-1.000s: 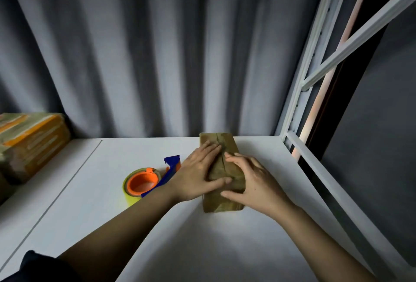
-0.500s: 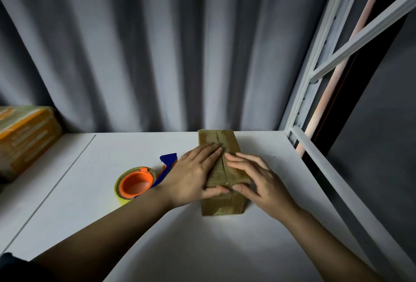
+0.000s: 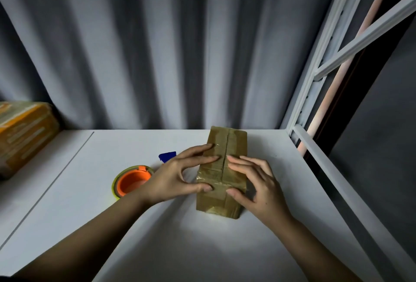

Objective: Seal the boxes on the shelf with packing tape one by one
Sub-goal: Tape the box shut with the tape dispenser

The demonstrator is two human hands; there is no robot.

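Head view, taped brown cardboard box (image 3: 225, 169) on white shelf (image 3: 157, 236), contents unseen, my left hand (image 3: 173, 178) and right hand (image 3: 258, 184) pressing its top, fingers straight.

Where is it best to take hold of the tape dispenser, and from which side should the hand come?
Probably grip the tape dispenser around its round roll, coming from above and the left. The roll lies flat on the shelf with that side exposed, while the left hand hides its blue part, so the handle cannot be judged.

I see a dim scene; light from above me pools on the shelf (image 3: 202, 248), arms cast fanned shadows, edges darken and bend, focus slightly soft.
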